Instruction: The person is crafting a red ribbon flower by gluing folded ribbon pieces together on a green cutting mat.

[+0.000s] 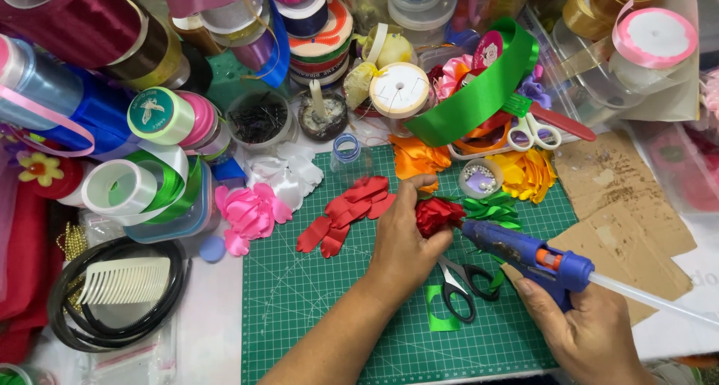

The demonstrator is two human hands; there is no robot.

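Note:
My left hand (pixel 404 239) pinches a small red ribbon flower (pixel 437 214) above the green cutting mat (pixel 314 310). My right hand (pixel 592 332) grips a blue glue gun (pixel 535 258), its nozzle touching the right side of the flower. A clear glue stick (pixel 651 299) sticks out of the gun's back. Loose red ribbon petals (pixel 348 213) lie on the mat left of the flower, and green ribbon leaves (pixel 490 209) lie just behind the gun's tip.
Black-handled scissors (pixel 460 284) and a green ribbon scrap (pixel 440 317) lie under my hands. Pink (pixel 251 213), white (pixel 288 171), orange (pixel 416 159) and yellow (pixel 528 174) ribbon flowers sit at the mat's far edge. Ribbon spools (pixel 142 119) crowd the left and back. Cardboard (pixel 622 205) lies right; a comb (pixel 123 280) left.

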